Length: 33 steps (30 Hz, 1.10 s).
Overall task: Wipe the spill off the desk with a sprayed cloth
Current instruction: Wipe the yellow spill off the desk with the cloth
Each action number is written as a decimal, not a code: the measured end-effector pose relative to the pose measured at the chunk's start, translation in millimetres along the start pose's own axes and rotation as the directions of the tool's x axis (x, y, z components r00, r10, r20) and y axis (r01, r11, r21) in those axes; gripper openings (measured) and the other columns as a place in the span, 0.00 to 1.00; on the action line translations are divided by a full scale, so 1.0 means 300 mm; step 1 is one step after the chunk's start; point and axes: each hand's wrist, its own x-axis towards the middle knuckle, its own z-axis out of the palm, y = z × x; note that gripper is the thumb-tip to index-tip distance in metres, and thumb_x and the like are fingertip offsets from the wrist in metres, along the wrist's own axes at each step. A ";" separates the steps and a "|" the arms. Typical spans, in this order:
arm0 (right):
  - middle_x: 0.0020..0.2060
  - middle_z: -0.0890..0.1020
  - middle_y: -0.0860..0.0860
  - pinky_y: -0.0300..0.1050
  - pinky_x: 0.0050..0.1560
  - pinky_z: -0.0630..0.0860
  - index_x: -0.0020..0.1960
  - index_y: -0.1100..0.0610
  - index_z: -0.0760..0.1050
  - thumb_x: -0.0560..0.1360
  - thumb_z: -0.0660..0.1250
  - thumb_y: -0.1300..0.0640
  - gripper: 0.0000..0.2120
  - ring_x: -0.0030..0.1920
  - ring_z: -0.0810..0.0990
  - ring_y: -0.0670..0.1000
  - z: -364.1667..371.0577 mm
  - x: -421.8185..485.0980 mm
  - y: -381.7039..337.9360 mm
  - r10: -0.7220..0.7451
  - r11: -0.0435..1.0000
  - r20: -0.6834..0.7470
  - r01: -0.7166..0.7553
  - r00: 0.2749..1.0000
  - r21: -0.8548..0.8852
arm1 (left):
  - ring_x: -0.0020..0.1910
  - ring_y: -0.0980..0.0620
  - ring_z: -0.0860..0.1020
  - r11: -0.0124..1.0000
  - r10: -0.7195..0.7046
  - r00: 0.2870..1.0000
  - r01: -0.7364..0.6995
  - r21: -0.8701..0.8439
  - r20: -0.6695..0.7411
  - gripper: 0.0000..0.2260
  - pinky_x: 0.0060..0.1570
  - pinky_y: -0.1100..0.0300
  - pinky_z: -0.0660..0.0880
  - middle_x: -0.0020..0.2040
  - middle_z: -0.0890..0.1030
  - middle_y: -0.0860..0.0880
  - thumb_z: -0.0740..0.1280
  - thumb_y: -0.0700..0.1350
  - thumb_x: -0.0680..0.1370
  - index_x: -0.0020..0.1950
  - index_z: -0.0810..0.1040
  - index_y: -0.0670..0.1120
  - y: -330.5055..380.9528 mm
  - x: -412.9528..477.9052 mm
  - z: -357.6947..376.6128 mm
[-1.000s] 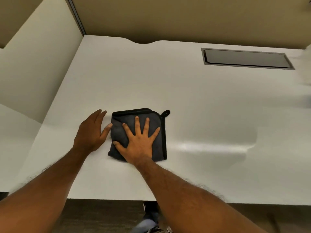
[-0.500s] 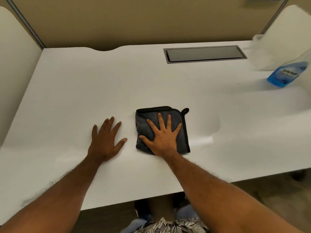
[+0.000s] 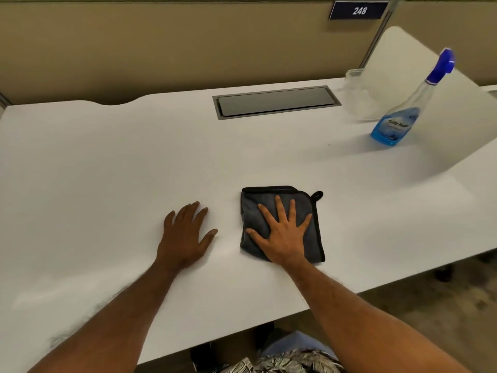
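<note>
Wiping step: right hand [image 3: 282,232], fingers spread, is pressing cloth [image 3: 309,208] flat on desk [image 3: 107,170]; left hand [image 3: 185,235] is resting flat, spread. Next, prob.: sliding cloth w/ even pressure; no spill is showing.

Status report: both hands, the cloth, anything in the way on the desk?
Right hand flat, pressing folded grey cloth. Left hand flat on desk beside cloth, not touching it. Spray bottle stands far right, apart from both hands.
</note>
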 end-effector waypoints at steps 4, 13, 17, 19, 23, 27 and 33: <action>0.80 0.47 0.50 0.77 0.67 0.32 0.76 0.35 0.48 0.70 0.43 0.21 0.38 0.78 0.39 0.62 -0.006 0.045 0.055 -0.032 0.999 -0.004 0.032 0.999 0.004 | 0.66 0.45 0.72 0.998 0.057 0.997 -0.058 -0.021 -0.047 0.31 0.66 0.47 0.63 0.68 0.74 0.46 0.50 0.65 0.76 0.70 0.72 0.48 0.166 0.101 -0.007; 0.80 0.46 0.50 0.76 0.65 0.27 0.77 0.36 0.49 0.69 0.40 0.20 0.40 0.78 0.37 0.62 -0.034 0.214 0.137 -0.082 0.996 0.007 0.082 0.997 0.032 | 0.67 0.48 0.70 0.998 0.061 0.997 -0.061 0.007 -0.045 0.28 0.66 0.50 0.62 0.69 0.72 0.49 0.53 0.63 0.78 0.71 0.69 0.49 0.328 0.269 0.043; 0.80 0.46 0.50 0.77 0.65 0.29 0.77 0.37 0.51 0.69 0.39 0.22 0.39 0.78 0.37 0.63 -0.045 0.305 0.144 -0.110 0.993 0.014 0.110 0.994 0.039 | 0.54 0.47 0.74 1.000 -0.005 0.997 0.004 -0.011 -0.072 0.22 0.55 0.51 0.68 0.57 0.76 0.48 0.53 0.60 0.79 0.65 0.73 0.49 0.374 0.344 0.052; 0.80 0.46 0.50 0.78 0.65 0.29 0.77 0.37 0.52 0.71 0.41 0.23 0.38 0.78 0.37 0.63 -0.050 0.352 0.145 -0.127 0.992 0.016 0.126 0.992 0.030 | 0.51 0.45 0.76 0.994 -0.098 0.992 0.093 -0.061 -0.081 0.20 0.52 0.51 0.71 0.54 0.77 0.45 0.56 0.58 0.80 0.63 0.74 0.46 0.395 0.385 0.048; 0.80 0.46 0.50 0.79 0.65 0.31 0.77 0.38 0.52 0.71 0.41 0.25 0.37 0.78 0.37 0.64 -0.061 0.459 0.138 -0.156 0.988 0.036 0.155 0.987 0.015 | 0.48 0.45 0.79 0.925 -0.320 0.945 0.296 -0.239 -0.069 0.19 0.51 0.50 0.75 0.50 0.80 0.44 0.58 0.56 0.80 0.55 0.79 0.43 0.438 0.474 0.032; 0.80 0.45 0.51 0.80 0.65 0.33 0.77 0.39 0.51 0.71 0.40 0.26 0.37 0.78 0.37 0.64 -0.072 0.537 0.131 -0.181 0.983 0.054 0.181 0.982 0.015 | 0.46 0.44 0.80 0.800 -0.489 0.872 0.465 -0.380 0.038 0.22 0.50 0.48 0.78 0.48 0.82 0.44 0.59 0.60 0.78 0.49 0.80 0.42 0.463 0.568 0.012; 0.80 0.50 0.51 0.76 0.68 0.31 0.76 0.41 0.58 0.73 0.50 0.32 0.33 0.78 0.40 0.61 -0.106 0.561 0.154 -0.233 0.960 0.060 0.220 0.971 0.174 | 0.46 0.42 0.81 0.732 -0.555 0.826 0.543 -0.412 0.103 0.26 0.48 0.49 0.79 0.48 0.83 0.43 0.62 0.64 0.76 0.51 0.80 0.40 0.479 0.632 -0.005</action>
